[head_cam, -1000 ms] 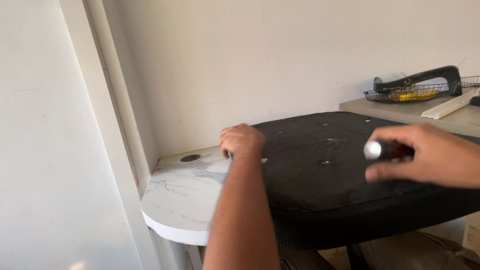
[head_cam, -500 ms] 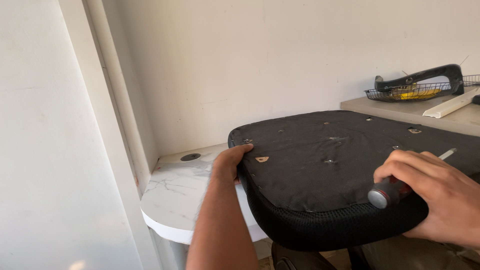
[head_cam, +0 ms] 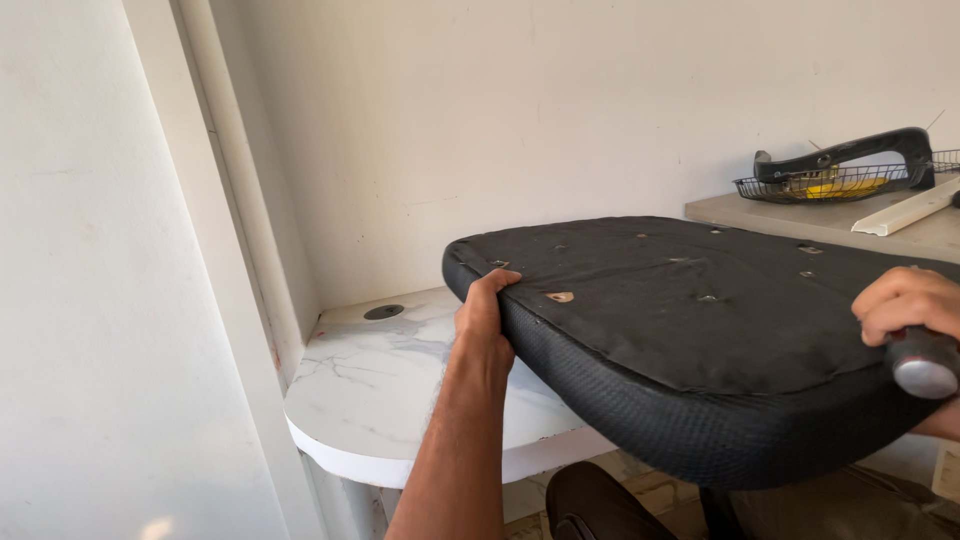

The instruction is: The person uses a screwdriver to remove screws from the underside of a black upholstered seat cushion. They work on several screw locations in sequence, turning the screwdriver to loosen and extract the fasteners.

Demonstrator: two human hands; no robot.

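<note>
Raised seat cushion [head_cam: 690,330], apparently under fingers [head_cam: 497,287].

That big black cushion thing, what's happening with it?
A person is holding a black chair seat upside down, tilted, with its underside facing up. The left hand grips its front-left edge, above a white marble-look table. The right hand is at the seat's right edge and has its grip around a screwdriver, with the handle end pointing at the camera. Behind, a wire basket sits on a shelf.
</note>
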